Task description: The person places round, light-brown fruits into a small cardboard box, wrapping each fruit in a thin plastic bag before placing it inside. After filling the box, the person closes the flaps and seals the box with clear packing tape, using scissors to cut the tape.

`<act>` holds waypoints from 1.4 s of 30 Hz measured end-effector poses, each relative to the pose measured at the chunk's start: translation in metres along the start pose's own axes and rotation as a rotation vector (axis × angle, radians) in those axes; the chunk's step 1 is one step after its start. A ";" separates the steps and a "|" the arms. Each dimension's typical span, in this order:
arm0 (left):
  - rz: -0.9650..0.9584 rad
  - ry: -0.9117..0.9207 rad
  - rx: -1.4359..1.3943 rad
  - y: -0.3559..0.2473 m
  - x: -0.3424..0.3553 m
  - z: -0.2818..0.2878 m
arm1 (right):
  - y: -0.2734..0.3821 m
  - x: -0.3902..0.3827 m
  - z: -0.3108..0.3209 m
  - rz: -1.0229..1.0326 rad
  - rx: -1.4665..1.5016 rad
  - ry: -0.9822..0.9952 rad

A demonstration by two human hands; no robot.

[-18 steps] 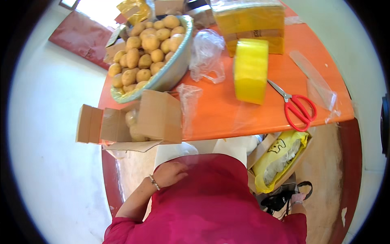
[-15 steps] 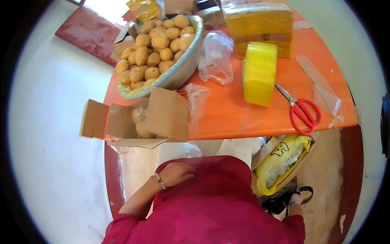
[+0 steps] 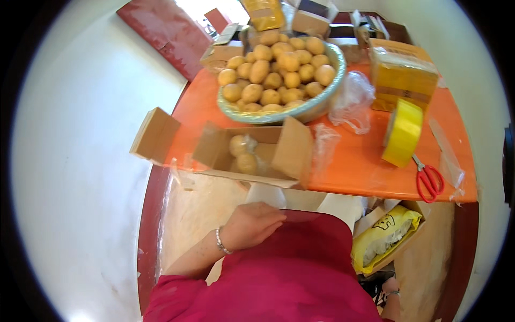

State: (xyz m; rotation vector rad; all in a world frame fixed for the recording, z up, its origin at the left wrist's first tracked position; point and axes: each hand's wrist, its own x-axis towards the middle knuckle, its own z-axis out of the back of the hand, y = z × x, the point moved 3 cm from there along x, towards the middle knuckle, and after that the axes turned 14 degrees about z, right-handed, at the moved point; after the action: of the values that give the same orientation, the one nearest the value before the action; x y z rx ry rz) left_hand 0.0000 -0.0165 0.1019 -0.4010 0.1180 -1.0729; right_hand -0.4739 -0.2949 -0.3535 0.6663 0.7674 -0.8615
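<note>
My left hand (image 3: 253, 225) hovers over my lap, fingers stretched out and holding nothing; a beaded bracelet circles its wrist. Low on the right, beside my seat, my right hand (image 3: 390, 286) is next to a black bag (image 3: 377, 280); its fingers are too small and partly hidden to read. On the table's near edge stands an open cardboard box (image 3: 292, 153), flaps out, with a pair of potatoes (image 3: 247, 162) in clear plastic inside. Behind it, a plastic-lined basin (image 3: 339, 80) is heaped with yellow-brown potatoes (image 3: 272, 80).
On the orange table (image 3: 354, 166) lie crumpled clear bags (image 3: 351, 102), a large yellow tape roll (image 3: 403, 133), red-handled scissors (image 3: 429, 182) and a plastic strip (image 3: 446, 155). A taped carton (image 3: 403, 78) stands behind. Under the table's right side, a box holds a yellow package (image 3: 383, 236).
The view has swung left, so the table and its things sit farther right. My left hand has lifted a little off my lap, its fingers straighter. My right hand stays low beside the black bag.
</note>
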 end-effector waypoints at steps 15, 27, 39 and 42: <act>0.009 -0.272 0.172 0.082 -0.015 0.083 | 0.467 -0.292 0.290 1.918 -0.006 -0.952; 0.121 -0.308 0.377 0.086 0.000 0.109 | 0.525 -0.270 0.289 1.422 -0.231 -1.351; 0.301 -0.277 0.093 0.119 -0.008 0.066 | 0.489 -0.227 0.291 1.071 -0.081 -1.008; 0.280 -0.294 0.046 0.120 -0.009 0.063 | 0.500 -0.220 0.292 1.127 -0.104 -0.991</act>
State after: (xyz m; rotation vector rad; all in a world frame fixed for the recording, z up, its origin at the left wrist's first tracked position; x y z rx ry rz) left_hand 0.1131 0.0571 0.1143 -0.4813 -0.1091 -0.7310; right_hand -0.0530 -0.1853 0.0870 0.3874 -0.4740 -0.0238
